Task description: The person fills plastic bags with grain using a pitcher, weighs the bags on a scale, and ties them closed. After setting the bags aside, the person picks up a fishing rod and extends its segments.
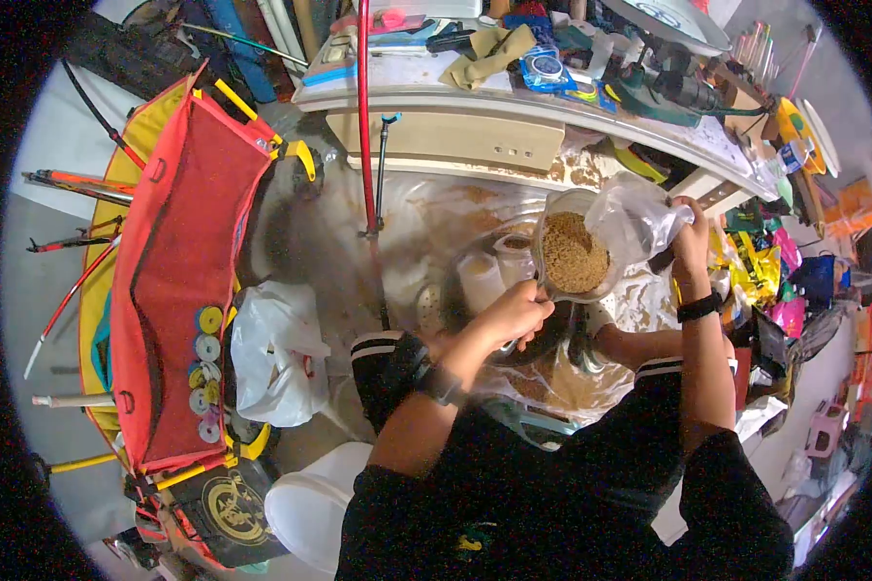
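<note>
My left hand (518,315) is closed around the handle of a round, see-through pitcher (538,257). Coarse brown granules (574,254) fill much of it. At the right, my right hand (690,237) is closed on a clear plastic bag (639,215), whose near end overlaps the pitcher's rim in this view. Just left of the pitcher stand two pale containers, a white cylinder (480,281) and a jar (515,257) with brown contents. Below the hands, crinkled plastic sheeting (552,378) with brown grains on it covers the floor between my legs.
A cluttered workbench (436,100) runs across the front. To the left stands a red bag-like rack (179,281) with spools, beside a white plastic bag (279,353). A white bucket (315,504) sits by my left side. A red pole (365,126) rises ahead. Assorted packages (756,266) crowd the right.
</note>
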Tool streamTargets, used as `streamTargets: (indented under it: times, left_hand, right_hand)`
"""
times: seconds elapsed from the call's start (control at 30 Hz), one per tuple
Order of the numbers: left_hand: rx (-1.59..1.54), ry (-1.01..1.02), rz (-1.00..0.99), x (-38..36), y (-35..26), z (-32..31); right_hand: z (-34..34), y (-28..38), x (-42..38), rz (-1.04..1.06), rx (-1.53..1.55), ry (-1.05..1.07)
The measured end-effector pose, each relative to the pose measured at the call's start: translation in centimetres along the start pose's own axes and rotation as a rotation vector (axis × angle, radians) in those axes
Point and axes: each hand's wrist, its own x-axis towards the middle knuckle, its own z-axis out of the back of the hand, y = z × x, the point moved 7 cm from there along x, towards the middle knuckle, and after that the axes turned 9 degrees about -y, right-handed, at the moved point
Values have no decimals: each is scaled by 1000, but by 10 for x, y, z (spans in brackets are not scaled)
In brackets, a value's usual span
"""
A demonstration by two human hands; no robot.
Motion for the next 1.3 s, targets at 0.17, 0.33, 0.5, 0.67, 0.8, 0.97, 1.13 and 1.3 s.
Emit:
streamTargets:
  times: [0.17, 0.33, 0.5, 0.67, 0.8, 0.97, 1.13, 1.3]
  left_hand:
    - [-11, -13, -16, -1, 1, 12]
    - [-126, -64, -43, -6, -8, 29]
    - [-172, -141, -52, -7, -14, 49]
    - [-141, -198, -44, -8, -24, 61]
    - [-151, -200, -24, -4, -22, 65]
    - [-98, -199, -9, 2, -20, 65]
    - [-86, -181, 22, 10, -15, 60]
    - [-59, -152, -12, 11, -29, 47]
  right_hand:
    - [-12, -75, 8, -467, 661, 217]
    - [-38, -116, -30, -597, 784, 412]
    - [-40, -186, -57, -863, 643, 397]
    - [-73, -221, -117, -916, 720, 239]
    - [-95, -371, -130, -783, 822, 171]
    - [-113, -421, -148, -574, 453, 166]
    - [-111, -366, -181, -464, 33, 596]
    - [-145, -281, -167, -129, -196, 966]
